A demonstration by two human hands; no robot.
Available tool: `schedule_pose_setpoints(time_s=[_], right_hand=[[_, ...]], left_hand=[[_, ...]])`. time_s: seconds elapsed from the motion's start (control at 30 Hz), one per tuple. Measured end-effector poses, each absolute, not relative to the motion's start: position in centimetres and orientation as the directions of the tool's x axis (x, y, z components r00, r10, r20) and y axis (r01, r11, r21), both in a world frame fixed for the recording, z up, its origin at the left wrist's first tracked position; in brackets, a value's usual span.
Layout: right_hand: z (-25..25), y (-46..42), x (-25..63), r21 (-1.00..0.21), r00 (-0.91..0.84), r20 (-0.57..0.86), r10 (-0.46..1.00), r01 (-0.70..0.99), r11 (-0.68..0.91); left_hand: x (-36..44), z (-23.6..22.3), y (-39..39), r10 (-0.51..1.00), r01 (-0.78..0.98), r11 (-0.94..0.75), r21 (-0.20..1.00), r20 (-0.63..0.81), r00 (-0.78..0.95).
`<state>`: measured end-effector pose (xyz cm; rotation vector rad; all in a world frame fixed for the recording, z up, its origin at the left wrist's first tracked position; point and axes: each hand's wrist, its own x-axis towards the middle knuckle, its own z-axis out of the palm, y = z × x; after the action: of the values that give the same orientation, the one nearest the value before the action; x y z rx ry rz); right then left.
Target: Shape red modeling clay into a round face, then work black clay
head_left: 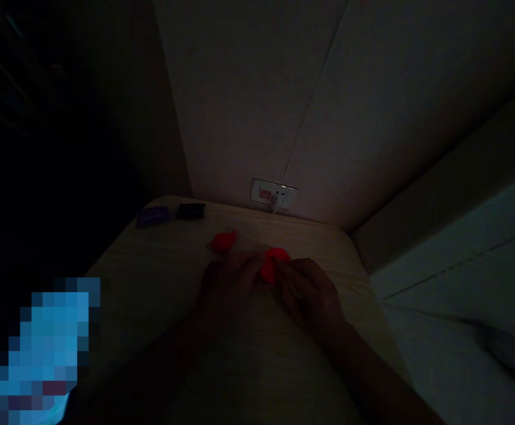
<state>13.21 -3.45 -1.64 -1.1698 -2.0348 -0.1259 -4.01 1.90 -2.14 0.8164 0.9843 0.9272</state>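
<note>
Between my hands is a bright red, roundish piece point(269, 270), too dim to name its kind. The fingers of my left hand point(235, 274) close on its left side. My right hand point(312, 289) pinches it from the right, fingertips pressed over its face. Just beyond my left hand, a second red thing point(223, 242) lies on the wooden tabletop point(279, 354); it is rounded, with a narrow tip pointing up to the right. The undersides of both hands are lost in shadow.
A purple object point(153, 216) and a black one point(191, 211) lie near the far left edge. On the wall behind is a socket plate point(274, 193) with a red switch and something plugged in. A pixelated bright blue patch point(53, 342) shows at lower left.
</note>
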Motion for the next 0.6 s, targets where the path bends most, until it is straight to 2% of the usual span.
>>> schedule_pose_setpoints(time_s=[0.6], right_hand=[[-1.63, -3.39, 12.99, -0.284, -0.294, 0.654, 0.697, 0.758, 0.587]], left_hand=[[-3.91, -1.82, 1.70, 0.907, -0.221, 0.384, 0.896, -0.321, 0.274]])
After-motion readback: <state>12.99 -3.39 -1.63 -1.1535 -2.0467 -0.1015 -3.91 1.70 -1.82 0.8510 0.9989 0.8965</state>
